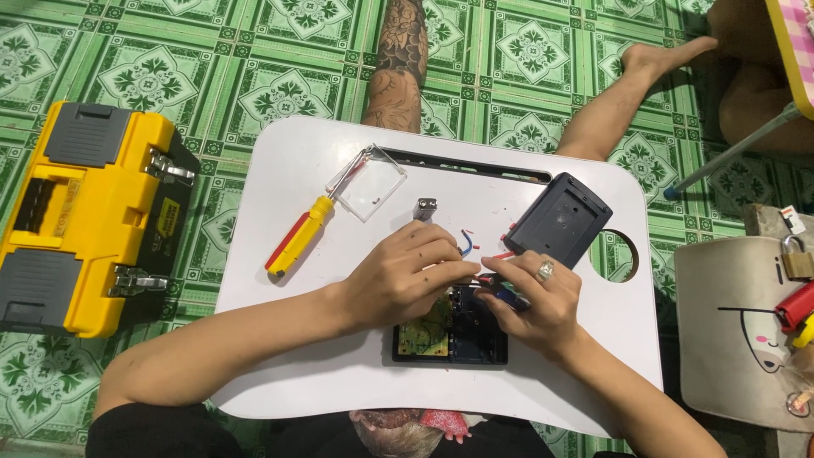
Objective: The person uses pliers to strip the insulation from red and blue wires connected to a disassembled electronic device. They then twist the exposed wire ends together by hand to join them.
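An opened dark device with a yellow-green circuit board showing lies on the white lap table. My left hand rests over its upper part, fingers pinched at thin red and blue wires. My right hand, wearing a ring, pinches a small dark tool or part right beside the left fingertips. The device's dark back cover lies just beyond my right hand.
A red-and-yellow screwdriver, a clear square plastic lid and a small metal clip lie on the table's far side. A yellow toolbox stands on the green tiled floor at left. Another table with a padlock is at right.
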